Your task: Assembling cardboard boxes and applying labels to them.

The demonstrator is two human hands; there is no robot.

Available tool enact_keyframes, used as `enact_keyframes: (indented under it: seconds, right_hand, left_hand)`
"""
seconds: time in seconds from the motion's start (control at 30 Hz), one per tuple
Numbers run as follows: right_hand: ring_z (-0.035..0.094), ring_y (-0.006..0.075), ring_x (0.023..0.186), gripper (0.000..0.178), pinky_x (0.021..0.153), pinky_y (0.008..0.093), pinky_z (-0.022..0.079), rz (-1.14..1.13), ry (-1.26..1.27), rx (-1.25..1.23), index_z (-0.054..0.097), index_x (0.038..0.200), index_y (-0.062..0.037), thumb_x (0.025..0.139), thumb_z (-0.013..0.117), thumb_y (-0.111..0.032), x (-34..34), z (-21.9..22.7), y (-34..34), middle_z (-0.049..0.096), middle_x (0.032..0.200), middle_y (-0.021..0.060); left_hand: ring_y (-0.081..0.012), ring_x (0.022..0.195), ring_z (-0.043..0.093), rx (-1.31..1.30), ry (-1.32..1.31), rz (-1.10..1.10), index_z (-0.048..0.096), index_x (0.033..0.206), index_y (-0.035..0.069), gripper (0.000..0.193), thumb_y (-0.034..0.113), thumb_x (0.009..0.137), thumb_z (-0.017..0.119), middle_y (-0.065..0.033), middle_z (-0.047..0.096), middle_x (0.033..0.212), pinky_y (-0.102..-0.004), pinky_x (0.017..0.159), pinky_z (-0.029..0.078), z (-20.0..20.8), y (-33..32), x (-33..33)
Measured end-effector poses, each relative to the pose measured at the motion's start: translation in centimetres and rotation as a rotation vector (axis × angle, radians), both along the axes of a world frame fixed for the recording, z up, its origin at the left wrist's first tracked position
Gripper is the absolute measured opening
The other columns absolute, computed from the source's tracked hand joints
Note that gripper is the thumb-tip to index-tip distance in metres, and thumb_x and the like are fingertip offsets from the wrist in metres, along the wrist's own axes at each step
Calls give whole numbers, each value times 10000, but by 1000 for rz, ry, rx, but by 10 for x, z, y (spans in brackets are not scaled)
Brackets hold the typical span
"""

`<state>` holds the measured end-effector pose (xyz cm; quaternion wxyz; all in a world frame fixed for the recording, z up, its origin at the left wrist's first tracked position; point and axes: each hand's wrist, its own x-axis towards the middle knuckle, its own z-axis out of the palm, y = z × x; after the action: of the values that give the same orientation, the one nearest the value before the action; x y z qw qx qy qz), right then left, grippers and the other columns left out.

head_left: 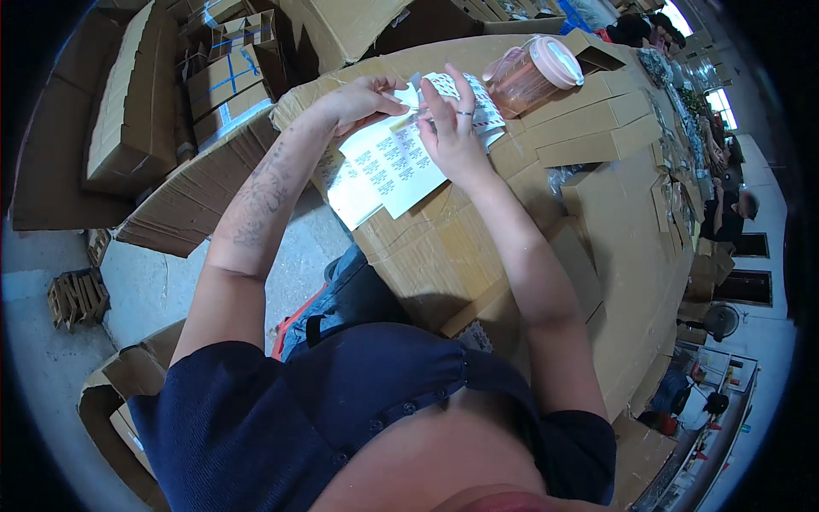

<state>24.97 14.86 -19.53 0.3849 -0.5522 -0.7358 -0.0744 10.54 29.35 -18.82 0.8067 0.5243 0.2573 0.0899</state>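
My left hand is closed, with thumb and fingers pinched on a small white label above a stack of paper. My right hand, a ring on one finger, has its fingers stretched apart beside that label. Under both hands lie white label sheets printed in rows, fanned over the brown cardboard work surface. A sheet with a dark checkered pattern shows behind my right fingers. Whether my right fingertips touch the label I cannot tell.
A pink see-through lidded jug stands beyond my right hand. Folded cardboard pieces lie to its right. Open cartons holding smaller taped boxes are at the far left. Other people are at the far right, near a fan.
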Motion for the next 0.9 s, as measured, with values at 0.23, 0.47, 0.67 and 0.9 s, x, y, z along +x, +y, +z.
enact_keyframes:
  seconds: [0.23, 0.47, 0.67, 0.9]
  right_hand:
    - [569, 272, 1039, 893, 862, 361, 521, 35, 33, -31, 272, 1499, -268, 775, 611, 130, 6, -4, 3, 102, 1530, 210]
    - [565, 270, 1048, 873, 879, 374, 514, 59, -17, -82, 247, 1513, -246, 802, 654, 56, 8, -3, 7, 82, 1543, 197]
    - [571, 273, 1047, 897, 898, 369, 520, 2, -5, -170, 195, 1525, -259, 814, 675, 3, 8, -1, 10, 58, 1543, 186]
    - [603, 219, 977, 972, 909, 349, 521, 54, 148, -335, 107, 1538, -253, 799, 677, 18, 11, 12, 17, 103, 1513, 166]
  left_hand:
    - [-177, 942, 655, 10, -34, -20, 470, 1298, -14, 577, 8, 789, 742, -112, 648, 1024, -277, 853, 537, -13, 7, 4]
    - [-176, 957, 652, 48, -2, -7, 462, 1317, -17, 579, 16, 801, 724, -105, 640, 1042, -264, 860, 530, -4, 2, 1]
    - [-166, 953, 641, 145, -6, -35, 451, 1304, -19, 539, 30, 827, 696, -109, 621, 1057, -262, 842, 529, -2, 0, -1]
    - [-163, 918, 647, 128, -21, -22, 453, 1273, -8, 481, 22, 846, 674, -98, 619, 1020, -277, 803, 542, -12, 3, 3]
